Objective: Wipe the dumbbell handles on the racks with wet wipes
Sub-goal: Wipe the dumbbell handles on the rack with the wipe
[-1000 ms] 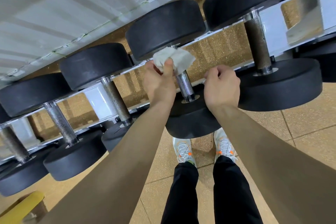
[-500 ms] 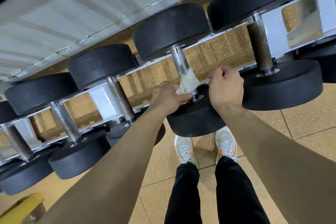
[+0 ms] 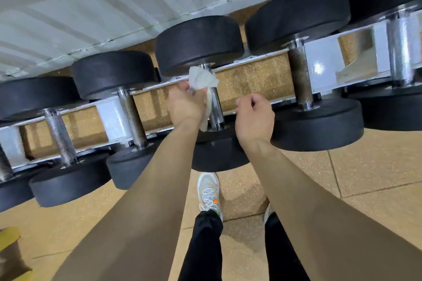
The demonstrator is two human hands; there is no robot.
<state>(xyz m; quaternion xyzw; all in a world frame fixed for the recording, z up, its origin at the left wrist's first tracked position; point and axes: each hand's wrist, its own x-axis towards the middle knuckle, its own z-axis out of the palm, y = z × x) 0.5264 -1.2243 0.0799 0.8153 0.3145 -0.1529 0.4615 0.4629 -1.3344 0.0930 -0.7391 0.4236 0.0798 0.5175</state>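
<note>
A long white metal rack (image 3: 319, 64) runs across the view, its two rails bearing a row of weights; the middle black round-headed dumbbell (image 3: 198, 43) lies across both rails, one head beyond the back rail, the other past the front edge; its knurled steel handle (image 3: 215, 107) spans the gap between the rails, with wide free room to the rusty handle (image 3: 301, 80) on the right; the left hand (image 3: 185, 107) is just left of it, fingers curled round a crumpled white wet wipe (image 3: 201, 78) that lies against the handle's far end by the back rail; the right hand (image 3: 254, 118) hovers at the front rail, fingers curled in, with nothing visible in them.
</note>
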